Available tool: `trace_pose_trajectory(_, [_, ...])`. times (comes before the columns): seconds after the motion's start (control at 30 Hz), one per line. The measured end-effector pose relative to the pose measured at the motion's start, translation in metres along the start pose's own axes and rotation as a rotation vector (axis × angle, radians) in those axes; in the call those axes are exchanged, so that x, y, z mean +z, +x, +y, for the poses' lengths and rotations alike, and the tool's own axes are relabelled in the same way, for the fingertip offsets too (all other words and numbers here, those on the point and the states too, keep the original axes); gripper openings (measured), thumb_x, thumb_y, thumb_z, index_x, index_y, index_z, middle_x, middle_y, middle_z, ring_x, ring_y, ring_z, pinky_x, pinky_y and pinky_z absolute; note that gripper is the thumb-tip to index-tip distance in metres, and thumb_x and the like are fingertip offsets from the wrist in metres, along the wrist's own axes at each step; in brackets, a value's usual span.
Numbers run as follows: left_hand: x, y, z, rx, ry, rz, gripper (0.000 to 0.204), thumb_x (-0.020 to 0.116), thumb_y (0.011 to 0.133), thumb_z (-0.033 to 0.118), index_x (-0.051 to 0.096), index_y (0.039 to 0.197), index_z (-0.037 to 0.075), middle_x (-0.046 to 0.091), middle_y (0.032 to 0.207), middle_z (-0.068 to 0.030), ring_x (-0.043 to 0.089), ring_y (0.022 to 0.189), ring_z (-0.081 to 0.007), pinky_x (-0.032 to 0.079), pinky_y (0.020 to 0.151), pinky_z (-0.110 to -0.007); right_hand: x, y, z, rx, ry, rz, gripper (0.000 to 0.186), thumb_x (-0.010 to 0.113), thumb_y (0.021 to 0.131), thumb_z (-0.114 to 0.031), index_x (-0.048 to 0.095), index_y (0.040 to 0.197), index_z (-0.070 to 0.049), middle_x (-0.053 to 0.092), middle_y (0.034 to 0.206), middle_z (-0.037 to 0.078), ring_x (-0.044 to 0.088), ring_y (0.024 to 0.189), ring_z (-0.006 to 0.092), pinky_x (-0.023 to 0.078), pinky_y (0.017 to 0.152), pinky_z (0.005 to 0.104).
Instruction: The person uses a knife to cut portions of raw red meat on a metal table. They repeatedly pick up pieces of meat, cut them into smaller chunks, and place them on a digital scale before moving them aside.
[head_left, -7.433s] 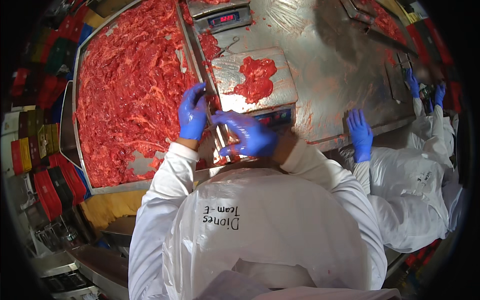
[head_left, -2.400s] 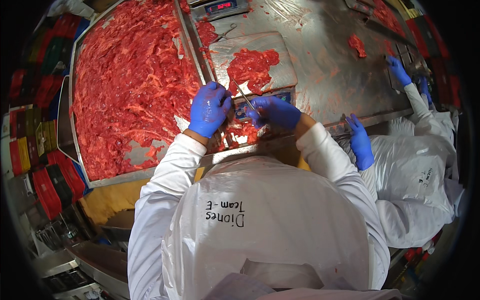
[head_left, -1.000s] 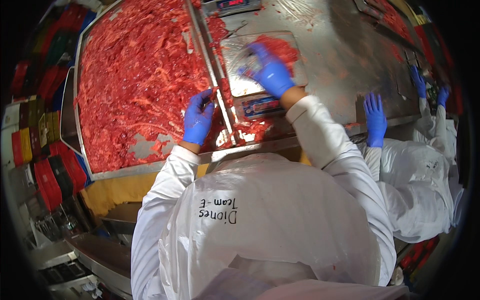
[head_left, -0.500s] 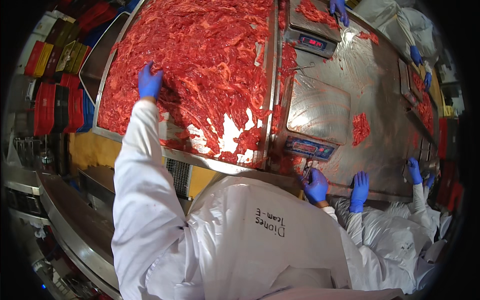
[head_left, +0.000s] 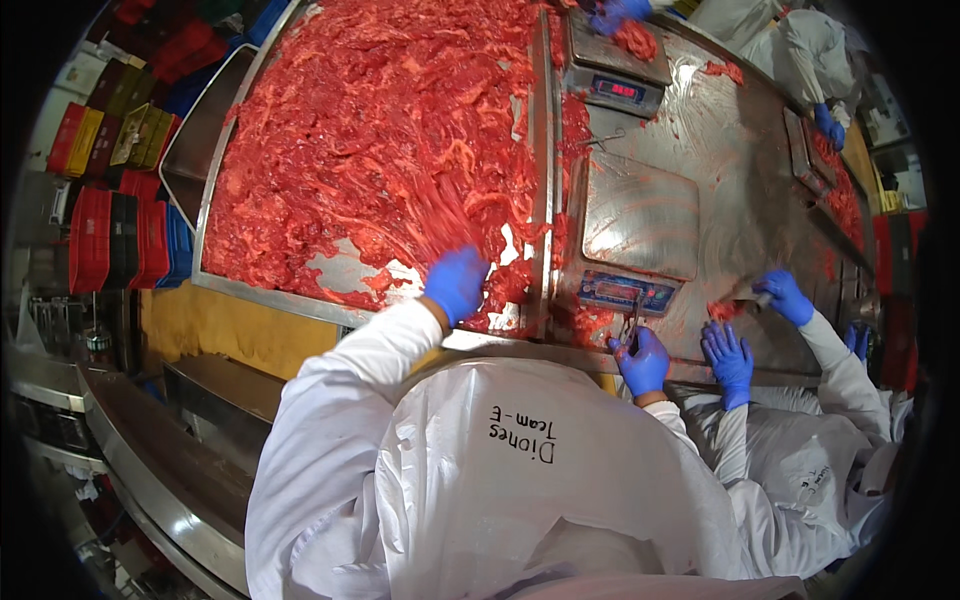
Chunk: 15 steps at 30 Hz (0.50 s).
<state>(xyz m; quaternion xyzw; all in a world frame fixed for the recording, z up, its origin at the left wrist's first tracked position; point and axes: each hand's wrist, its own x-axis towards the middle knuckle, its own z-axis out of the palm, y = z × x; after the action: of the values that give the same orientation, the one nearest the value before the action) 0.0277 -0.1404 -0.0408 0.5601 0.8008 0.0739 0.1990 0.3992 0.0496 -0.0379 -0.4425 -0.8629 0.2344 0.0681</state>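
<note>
Blue-gloved left hand [head_left: 455, 285] is over the near part of the steel tray [head_left: 270, 296], at the near edge of the meat [head_left: 340, 170]; the meat spreads ahead of it and to its left, with a smaller portion to its right; blurred strands [head_left: 443, 212] lie directly ahead of the hand; fingers are curled down, hidden and blurred, so whether they grip meat cannot be told. Blue-gloved right hand [head_left: 643, 365] is closed narrowly around a metal tool [head_left: 632, 325]; the tool points forward, to the front of the near scale [head_left: 640, 225]; the meat in the tray lies to the left of this hand, apart from it. Far scale [head_left: 620, 92] bears a red piece [head_left: 635, 40]; a co-worker's hand [head_left: 617, 14] is just beside that piece.
</note>
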Motion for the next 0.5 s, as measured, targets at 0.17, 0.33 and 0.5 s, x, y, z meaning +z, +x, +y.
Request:
trace_pose_trajectory(0.17, [-0.007, -0.002, -0.010, 0.197, -0.426, -0.457, 0.034, 0.071, 0.085, 0.022, 0.072, 0.117, 0.010, 0.075, 0.109, -0.0172, 0.072, 0.101, -0.0355, 0.056, 0.093, -0.045, 0.005, -0.004, 0.006, -0.043, -0.041, 0.073, 0.041, 0.087, 0.078, -0.040, 0.063, 0.084, -0.006, 0.064, 0.078, 0.015, 0.063, 0.070, 0.0359, 0.051, 0.066, 0.0473])
trace_pose_trajectory(0.33, [-0.051, 0.021, -0.065, -0.207, -0.274, 0.252, 0.045, 0.076, 0.083, 0.027, 0.069, 0.124, 0.012, 0.069, 0.111, -0.0190, 0.069, 0.102, -0.0363, 0.056, 0.091, -0.047, 0.002, -0.007, -0.002, 0.024, 0.014, 0.037, 0.041, 0.088, 0.077, -0.039, 0.068, 0.090, -0.006, 0.067, 0.081, 0.014, 0.066, 0.073, 0.0340, 0.053, 0.068, 0.0461])
trace_pose_trajectory(0.5, [-0.003, -0.014, 0.010, 0.070, -0.045, 0.016, 0.035, 0.069, 0.082, 0.013, 0.067, 0.116, 0.013, 0.061, 0.115, -0.0221, 0.064, 0.105, -0.0431, 0.056, 0.088, -0.050, 0.002, -0.004, -0.006, 0.000, 0.001, 0.072, 0.039, 0.088, 0.077, -0.035, 0.067, 0.088, -0.005, 0.067, 0.081, 0.015, 0.066, 0.072, 0.0355, 0.052, 0.068, 0.0464])
